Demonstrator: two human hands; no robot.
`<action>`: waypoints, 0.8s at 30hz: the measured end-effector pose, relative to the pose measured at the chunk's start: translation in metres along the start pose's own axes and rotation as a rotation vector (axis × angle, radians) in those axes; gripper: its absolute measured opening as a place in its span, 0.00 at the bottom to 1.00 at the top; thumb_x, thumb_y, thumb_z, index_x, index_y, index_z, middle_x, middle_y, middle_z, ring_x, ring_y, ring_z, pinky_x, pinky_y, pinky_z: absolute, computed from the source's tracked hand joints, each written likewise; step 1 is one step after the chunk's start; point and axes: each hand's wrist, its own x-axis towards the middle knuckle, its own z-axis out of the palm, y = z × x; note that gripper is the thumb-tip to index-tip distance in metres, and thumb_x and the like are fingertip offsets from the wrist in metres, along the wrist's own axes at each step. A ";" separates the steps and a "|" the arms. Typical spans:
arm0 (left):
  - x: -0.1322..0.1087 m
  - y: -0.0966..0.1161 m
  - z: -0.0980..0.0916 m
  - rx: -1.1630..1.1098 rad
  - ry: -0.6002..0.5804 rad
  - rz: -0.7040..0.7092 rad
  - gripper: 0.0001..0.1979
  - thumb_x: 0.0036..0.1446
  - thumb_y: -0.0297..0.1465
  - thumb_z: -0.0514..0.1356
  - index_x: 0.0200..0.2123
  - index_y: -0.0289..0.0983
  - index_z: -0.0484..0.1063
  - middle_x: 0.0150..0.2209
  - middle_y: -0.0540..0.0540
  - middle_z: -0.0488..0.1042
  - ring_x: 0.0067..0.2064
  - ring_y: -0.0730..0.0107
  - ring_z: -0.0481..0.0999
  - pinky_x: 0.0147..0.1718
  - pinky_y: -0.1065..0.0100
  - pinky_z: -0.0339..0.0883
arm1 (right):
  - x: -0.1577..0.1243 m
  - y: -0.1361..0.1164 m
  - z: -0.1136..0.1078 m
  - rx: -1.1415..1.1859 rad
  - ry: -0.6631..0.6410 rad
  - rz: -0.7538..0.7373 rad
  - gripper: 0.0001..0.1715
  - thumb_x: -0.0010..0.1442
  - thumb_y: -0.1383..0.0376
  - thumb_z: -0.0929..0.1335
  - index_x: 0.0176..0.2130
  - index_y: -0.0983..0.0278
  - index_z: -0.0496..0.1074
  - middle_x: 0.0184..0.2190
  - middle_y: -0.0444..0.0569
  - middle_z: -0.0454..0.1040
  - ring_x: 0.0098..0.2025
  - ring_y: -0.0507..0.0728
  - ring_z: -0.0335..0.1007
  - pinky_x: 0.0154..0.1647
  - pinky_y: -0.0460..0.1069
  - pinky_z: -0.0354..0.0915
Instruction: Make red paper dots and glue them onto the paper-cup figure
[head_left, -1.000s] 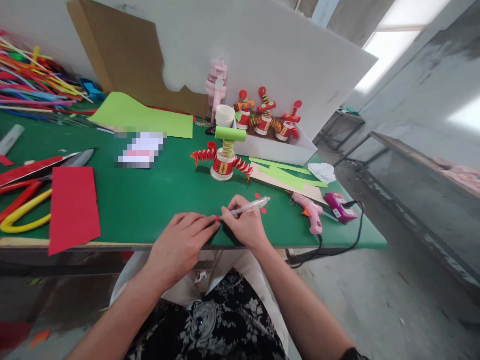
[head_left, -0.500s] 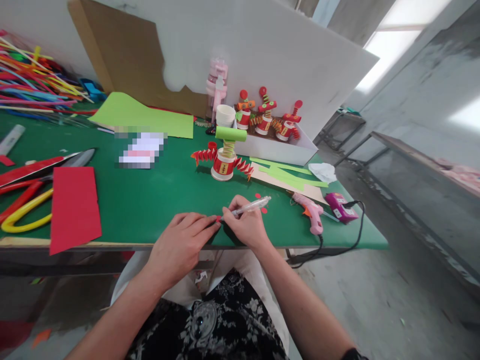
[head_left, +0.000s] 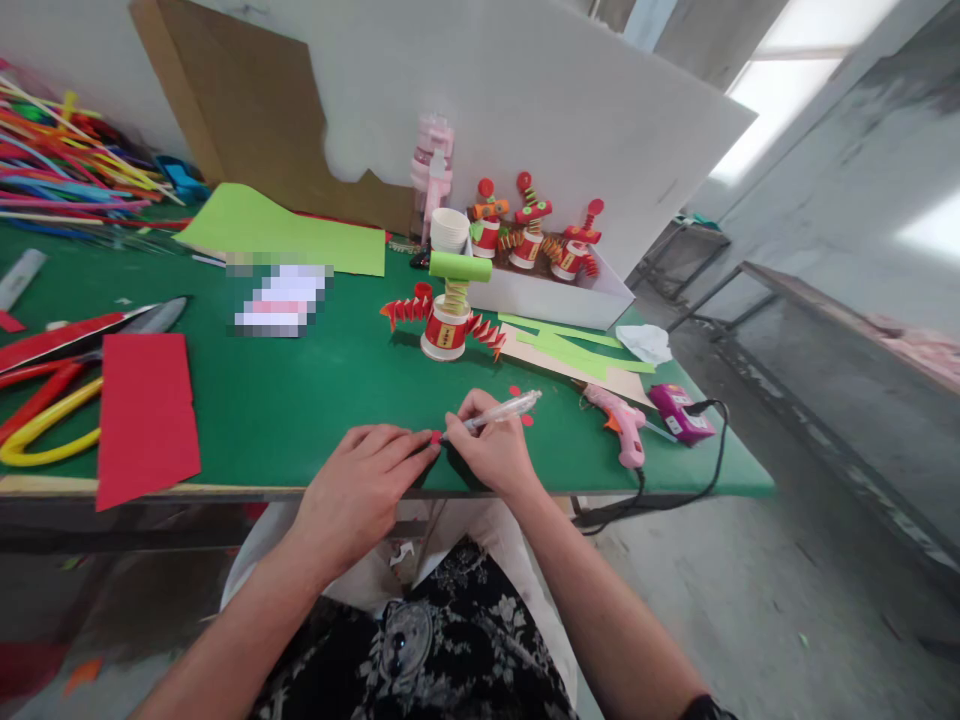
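Note:
My right hand (head_left: 491,445) is closed round a clear pen (head_left: 506,408), its tip slanting down to a small red paper circle (head_left: 436,438) near the table's front edge. The fingers of my left hand (head_left: 367,470) lie stretched on the table, the fingertips touching that circle's left side. Two more red circles (head_left: 527,421) lie just beyond my right hand, partly behind it. Farther back stands a paper-cup figure (head_left: 444,335) with folded red arms and a green roll on top.
Large scissors (head_left: 52,415) and red paper (head_left: 146,420) lie at left. A pink glue gun (head_left: 626,425), its cord hanging over the edge, and green strips (head_left: 570,350) are at right. Behind, a white box (head_left: 551,300) holds three similar figures, beside stacked paper cups (head_left: 450,230).

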 end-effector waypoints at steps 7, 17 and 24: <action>-0.001 0.000 0.002 0.005 -0.003 0.002 0.26 0.51 0.15 0.51 0.51 0.32 0.75 0.49 0.42 0.80 0.48 0.58 0.72 0.45 0.57 0.63 | 0.000 0.000 0.000 0.008 0.001 0.001 0.13 0.52 0.59 0.65 0.22 0.58 0.58 0.16 0.37 0.58 0.20 0.50 0.53 0.22 0.46 0.51; -0.001 0.000 0.001 0.005 -0.010 -0.005 0.27 0.50 0.15 0.51 0.51 0.33 0.75 0.49 0.42 0.80 0.48 0.58 0.72 0.45 0.58 0.63 | 0.000 0.000 0.001 0.017 0.026 -0.007 0.13 0.53 0.59 0.65 0.22 0.58 0.57 0.16 0.37 0.57 0.20 0.50 0.53 0.22 0.46 0.51; -0.001 0.000 0.001 -0.003 -0.014 -0.003 0.27 0.50 0.14 0.51 0.52 0.33 0.75 0.49 0.43 0.80 0.48 0.58 0.72 0.45 0.58 0.63 | 0.001 0.000 0.001 0.005 0.025 -0.003 0.13 0.53 0.59 0.65 0.22 0.58 0.58 0.17 0.37 0.58 0.20 0.50 0.53 0.23 0.46 0.51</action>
